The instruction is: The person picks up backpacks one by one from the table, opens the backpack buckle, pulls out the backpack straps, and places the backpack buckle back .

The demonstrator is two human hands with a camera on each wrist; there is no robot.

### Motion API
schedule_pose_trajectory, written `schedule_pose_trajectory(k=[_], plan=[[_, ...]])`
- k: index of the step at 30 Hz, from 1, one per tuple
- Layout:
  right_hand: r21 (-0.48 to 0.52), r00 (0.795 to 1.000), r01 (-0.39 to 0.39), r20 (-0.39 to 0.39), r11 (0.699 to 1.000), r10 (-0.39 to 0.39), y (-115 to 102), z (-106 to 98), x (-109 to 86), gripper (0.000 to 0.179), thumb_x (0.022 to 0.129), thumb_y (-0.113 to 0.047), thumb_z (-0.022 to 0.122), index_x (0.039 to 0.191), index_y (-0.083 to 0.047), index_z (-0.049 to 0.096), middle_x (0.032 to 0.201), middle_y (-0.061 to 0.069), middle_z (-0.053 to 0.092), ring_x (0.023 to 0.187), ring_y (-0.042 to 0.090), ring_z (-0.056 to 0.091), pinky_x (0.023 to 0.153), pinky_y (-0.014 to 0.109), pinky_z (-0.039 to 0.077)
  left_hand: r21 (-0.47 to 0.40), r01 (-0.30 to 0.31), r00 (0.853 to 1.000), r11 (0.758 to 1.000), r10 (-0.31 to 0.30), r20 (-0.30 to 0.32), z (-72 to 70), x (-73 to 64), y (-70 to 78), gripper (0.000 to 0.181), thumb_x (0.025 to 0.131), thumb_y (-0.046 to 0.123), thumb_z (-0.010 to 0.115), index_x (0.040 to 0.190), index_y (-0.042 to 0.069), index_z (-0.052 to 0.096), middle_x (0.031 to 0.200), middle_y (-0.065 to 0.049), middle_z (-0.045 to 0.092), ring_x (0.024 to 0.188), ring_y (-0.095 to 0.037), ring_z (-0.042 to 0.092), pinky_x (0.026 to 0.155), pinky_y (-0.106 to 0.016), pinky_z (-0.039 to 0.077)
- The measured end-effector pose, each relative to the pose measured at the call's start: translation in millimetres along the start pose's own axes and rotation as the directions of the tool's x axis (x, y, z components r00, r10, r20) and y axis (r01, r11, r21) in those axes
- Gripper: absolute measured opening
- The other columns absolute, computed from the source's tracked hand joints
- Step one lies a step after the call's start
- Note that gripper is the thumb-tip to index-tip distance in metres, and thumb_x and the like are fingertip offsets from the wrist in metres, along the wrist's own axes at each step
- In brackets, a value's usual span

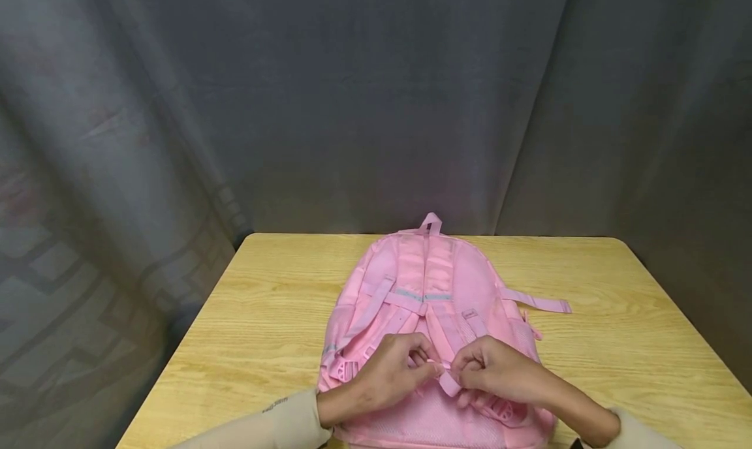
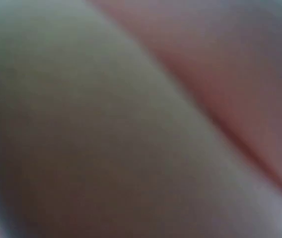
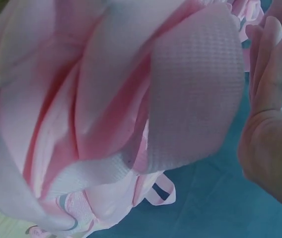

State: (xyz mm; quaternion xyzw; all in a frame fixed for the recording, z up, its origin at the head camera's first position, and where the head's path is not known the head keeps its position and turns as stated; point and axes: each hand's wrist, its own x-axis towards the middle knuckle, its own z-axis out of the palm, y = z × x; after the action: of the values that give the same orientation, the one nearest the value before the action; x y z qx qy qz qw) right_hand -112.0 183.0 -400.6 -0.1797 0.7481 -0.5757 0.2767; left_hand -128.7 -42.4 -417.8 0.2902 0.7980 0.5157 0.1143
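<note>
In the head view, a pink backpack lies on the table with its shoulder-strap side up and its top loop pointing away. Over its lower middle, my left hand and right hand meet at a light pink webbing strap. Thumb and fingers of each hand pinch it, and a short folded piece hangs between them. The right wrist view has pink webbing close up, with a hand at the right edge. Only blurred beige and pink surfaces fill the left wrist view.
The wooden table extends on both sides of the backpack. A loose strap reaches out over the tabletop on the right. Plastic buckles sit at the bag's lower sides. Grey curtains hang behind the table and to both sides.
</note>
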Motion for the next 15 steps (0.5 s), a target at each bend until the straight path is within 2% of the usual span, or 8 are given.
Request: schedule_pose_trajectory(k=[4,10,15], plan=[[-0.051,1.000,-0.009,-0.019,0.999,0.008,-1.2,2.7,1.0,0.014,0.095,-0.007,0.061,0.091,0.003,0.070,0.072,0.010,0.070,0.065,0.025,0.073,0.054,0.032,0.060,0.002,-0.017,1.000,1.000,0.017,-0.006,1.5,-0.8,-0.4,0.006,0.088,0.010,0.072,0.085,0.010,0.068,0.073,0.010,0.065,0.066,0.004,0.059,0.059,-0.017,0.054],[-0.127,0.998,0.032,-0.041,0.991,-0.038,-2.8,5.8,0.0,0.016,0.095,-0.006,0.060,0.083,-0.002,0.070,0.066,0.004,0.067,0.060,0.021,0.071,0.055,0.032,0.060,0.001,-0.020,1.000,1.000,0.020,-0.010,3.5,-2.3,-0.1,0.006,0.088,0.009,0.073,0.087,0.009,0.068,0.072,0.009,0.067,0.055,0.005,0.058,0.049,-0.018,0.052],[-0.205,0.994,0.066,-0.075,0.977,-0.083,-4.2,9.7,-1.3,0.019,0.095,-0.004,0.060,0.078,-0.006,0.068,0.065,0.000,0.069,0.057,0.016,0.070,0.049,0.023,0.055,0.091,-0.015,1.000,0.996,0.015,0.003,1.0,-1.8,2.6,0.010,0.087,0.017,0.077,0.082,0.011,0.069,0.066,0.012,0.065,0.052,0.010,0.054,0.048,-0.015,0.050]])
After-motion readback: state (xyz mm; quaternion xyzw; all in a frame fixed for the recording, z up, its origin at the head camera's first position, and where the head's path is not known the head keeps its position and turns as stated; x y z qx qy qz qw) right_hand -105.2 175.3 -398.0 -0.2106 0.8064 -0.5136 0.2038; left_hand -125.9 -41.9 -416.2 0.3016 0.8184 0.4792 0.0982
